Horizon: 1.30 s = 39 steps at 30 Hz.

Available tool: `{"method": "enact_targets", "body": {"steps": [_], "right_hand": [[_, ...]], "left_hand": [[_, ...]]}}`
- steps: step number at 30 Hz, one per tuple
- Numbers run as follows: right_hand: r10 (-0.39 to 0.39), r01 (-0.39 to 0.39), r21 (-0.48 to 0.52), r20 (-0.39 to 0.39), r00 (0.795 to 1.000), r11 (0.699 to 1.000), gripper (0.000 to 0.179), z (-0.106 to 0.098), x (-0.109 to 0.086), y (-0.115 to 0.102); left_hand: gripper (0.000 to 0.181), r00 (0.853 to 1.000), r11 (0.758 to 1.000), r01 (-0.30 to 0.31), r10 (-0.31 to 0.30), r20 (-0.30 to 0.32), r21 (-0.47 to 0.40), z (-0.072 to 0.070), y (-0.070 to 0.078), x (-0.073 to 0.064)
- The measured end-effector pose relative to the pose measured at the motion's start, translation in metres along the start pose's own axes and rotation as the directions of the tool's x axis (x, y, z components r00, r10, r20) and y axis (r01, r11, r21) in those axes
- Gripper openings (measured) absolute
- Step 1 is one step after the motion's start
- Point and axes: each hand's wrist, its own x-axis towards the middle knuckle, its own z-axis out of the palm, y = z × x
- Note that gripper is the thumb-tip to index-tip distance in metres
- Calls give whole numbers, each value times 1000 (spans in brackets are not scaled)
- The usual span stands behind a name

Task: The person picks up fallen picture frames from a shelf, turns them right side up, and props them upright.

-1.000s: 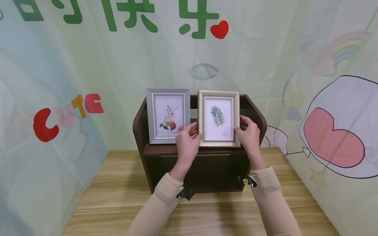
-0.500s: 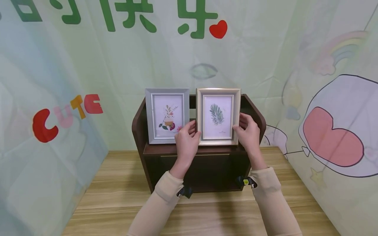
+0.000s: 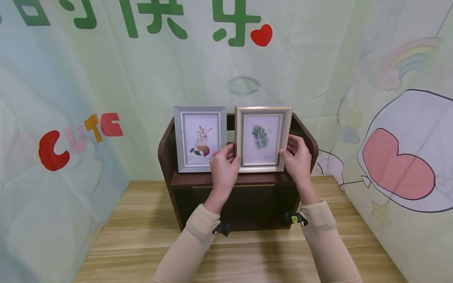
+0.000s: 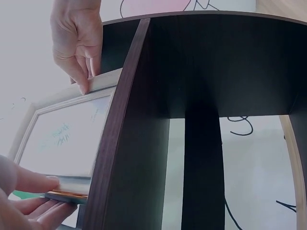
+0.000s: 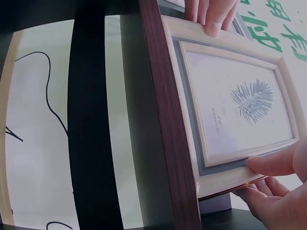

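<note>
A gold-rimmed picture frame (image 3: 260, 168) with a green leaf print stands upright on the top shelf of a dark brown rack (image 3: 198, 179). My left hand (image 3: 225, 167) pinches its left edge near the bottom, thumb in front and fingers behind. On the opposite edge my right hand (image 3: 298, 159) grips it the same way; the right wrist view shows that thumb (image 5: 273, 164) on the front border. Just left of it stands a grey picture frame (image 3: 179, 137) with a flower print, its lower right corner partly hidden by my left hand.
Below the top shelf the rack has an open lower compartment (image 3: 233, 208). Its raised side panels (image 3: 305, 135) flank the frames. The rack stands on a wood-grain table (image 3: 141, 220), against a printed cloth backdrop (image 3: 141, 78).
The gold-rimmed frame has shifted slightly up and back on the shelf, its right side swinging a little. Both hands keep their hold and have barely moved. The grey frame stays put.
</note>
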Motion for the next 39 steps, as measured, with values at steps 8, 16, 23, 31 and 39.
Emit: {"method": "enact_targets", "body": {"steps": [8, 16, 23, 31, 39], "right_hand": [[-14, 13, -3, -38, 999, 1000, 46, 2, -2, 0], [-64, 62, -41, -68, 996, 997, 42, 4, -8, 0], [-69, 66, -44, -75, 995, 997, 43, 5, -10, 1], [-77, 74, -33, -90, 993, 997, 43, 6, -12, 1], [-90, 88, -29, -87, 992, 996, 43, 4, -10, 5]], "left_hand": [[32, 999, 999, -32, 32, -3, 0, 0, 0, 1], [29, 998, 997, -69, 69, 14, -17, -2, -1, 0], [28, 995, 996, -93, 93, 36, 9, -4, -1, 1], [27, 994, 994, -102, 101, 51, 33, -6, -3, 1], [28, 991, 991, -130, 129, 37, 23, -7, -5, -1]]}}
